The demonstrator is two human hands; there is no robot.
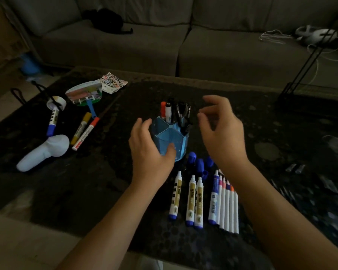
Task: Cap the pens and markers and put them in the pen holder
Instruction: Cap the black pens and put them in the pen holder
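Note:
A blue pen holder point(167, 136) stands mid-table with several capped markers and pens point(168, 111) upright in its far compartments. My left hand point(146, 151) wraps its left side, thumb on the front wall. Just to its right, my right hand point(222, 133) hovers with loosely curled fingers and holds nothing. In front of the holder lie loose blue caps point(199, 162). Nearer me is a row of uncapped white markers point(193, 199) with blue ends, and beside them several thin white pens point(229, 207).
On the dark table point(105, 182), at the left, lie a yellow marker point(80, 128), a red-capped marker point(86, 133), a blue-capped marker point(53, 121), a tape roll point(57, 101), a hand fan point(84, 94) and a white device point(43, 152). A grey sofa point(183, 45) stands behind, a black stand point(300, 75) at the right.

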